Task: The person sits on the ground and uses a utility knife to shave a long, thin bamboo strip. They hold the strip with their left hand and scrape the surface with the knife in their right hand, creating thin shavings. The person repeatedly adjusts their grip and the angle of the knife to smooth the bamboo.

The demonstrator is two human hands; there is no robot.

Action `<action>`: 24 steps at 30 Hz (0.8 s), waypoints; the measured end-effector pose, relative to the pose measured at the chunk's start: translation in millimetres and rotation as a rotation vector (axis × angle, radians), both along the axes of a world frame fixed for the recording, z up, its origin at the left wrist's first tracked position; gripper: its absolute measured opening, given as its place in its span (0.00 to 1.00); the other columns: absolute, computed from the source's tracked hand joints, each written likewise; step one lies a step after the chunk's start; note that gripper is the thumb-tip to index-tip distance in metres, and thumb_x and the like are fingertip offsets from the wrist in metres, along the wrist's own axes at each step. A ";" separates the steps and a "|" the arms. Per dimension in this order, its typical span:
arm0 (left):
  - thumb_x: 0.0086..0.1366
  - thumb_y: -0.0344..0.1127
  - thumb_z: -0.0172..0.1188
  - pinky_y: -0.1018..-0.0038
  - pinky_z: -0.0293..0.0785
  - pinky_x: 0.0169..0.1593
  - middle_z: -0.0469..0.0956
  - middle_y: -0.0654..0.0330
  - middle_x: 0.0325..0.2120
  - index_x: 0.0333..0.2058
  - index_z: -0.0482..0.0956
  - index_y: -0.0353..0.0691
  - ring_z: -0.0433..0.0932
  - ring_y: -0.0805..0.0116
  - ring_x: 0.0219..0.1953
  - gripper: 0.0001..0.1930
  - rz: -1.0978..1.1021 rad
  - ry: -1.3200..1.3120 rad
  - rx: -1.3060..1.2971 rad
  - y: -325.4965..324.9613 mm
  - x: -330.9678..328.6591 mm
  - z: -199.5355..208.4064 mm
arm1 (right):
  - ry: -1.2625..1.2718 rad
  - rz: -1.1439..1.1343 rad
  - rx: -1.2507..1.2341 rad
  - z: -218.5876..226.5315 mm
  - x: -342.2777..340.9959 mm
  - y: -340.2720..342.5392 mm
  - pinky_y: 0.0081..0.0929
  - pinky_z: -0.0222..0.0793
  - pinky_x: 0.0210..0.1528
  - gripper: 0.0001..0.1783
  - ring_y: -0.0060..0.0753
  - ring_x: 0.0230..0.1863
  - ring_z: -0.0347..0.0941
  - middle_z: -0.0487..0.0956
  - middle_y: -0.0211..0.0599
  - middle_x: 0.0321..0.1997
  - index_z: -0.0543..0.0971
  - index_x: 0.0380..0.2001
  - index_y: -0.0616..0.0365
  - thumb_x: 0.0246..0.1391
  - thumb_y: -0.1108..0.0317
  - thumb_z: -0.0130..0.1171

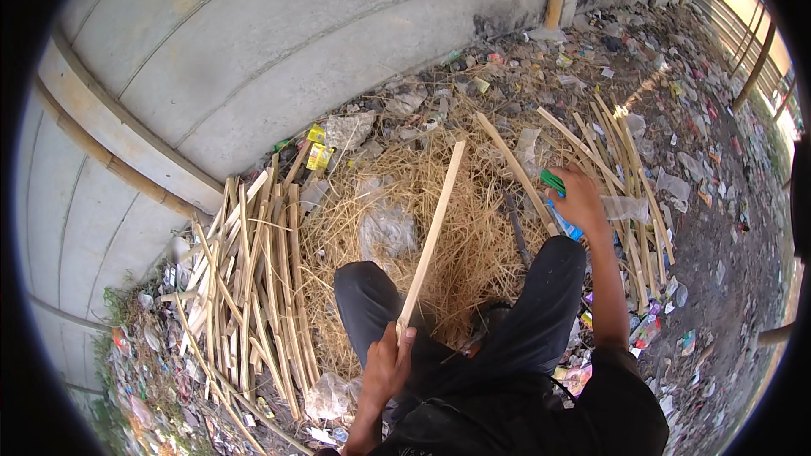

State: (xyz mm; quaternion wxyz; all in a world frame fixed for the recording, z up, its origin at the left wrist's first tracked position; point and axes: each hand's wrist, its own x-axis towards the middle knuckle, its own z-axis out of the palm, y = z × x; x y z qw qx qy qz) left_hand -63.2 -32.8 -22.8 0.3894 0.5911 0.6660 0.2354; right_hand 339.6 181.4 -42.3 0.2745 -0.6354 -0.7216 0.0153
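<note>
Near bottom centre, have left fingers [407,339] clamped on a pale wooden strip [432,232] angled up mid-frame; over right of centre, have right fingers [566,198] curled round some green thing [552,181].

No wording legible anywhere in view. Yellow pkts [319,156], upper L of straw — dark print-like marks, too sm. to read. Person's blk shirt [524,414] — pale lettering-like marks, btm edge, cut off, unreadable. Multicol. wrapper [647,331], R of person's knee: any print too blurred to tell.
</note>
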 end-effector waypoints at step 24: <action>0.80 0.50 0.59 0.63 0.72 0.35 0.73 0.53 0.22 0.46 0.79 0.33 0.70 0.66 0.26 0.20 0.072 -0.190 0.105 38.4 2.0 -1.8 | 1.235 0.617 -0.368 31.6 -103.8 -100.1 0.22 0.73 0.36 0.36 0.20 0.35 0.71 0.81 0.47 0.63 0.58 0.81 0.60 0.75 0.75 0.53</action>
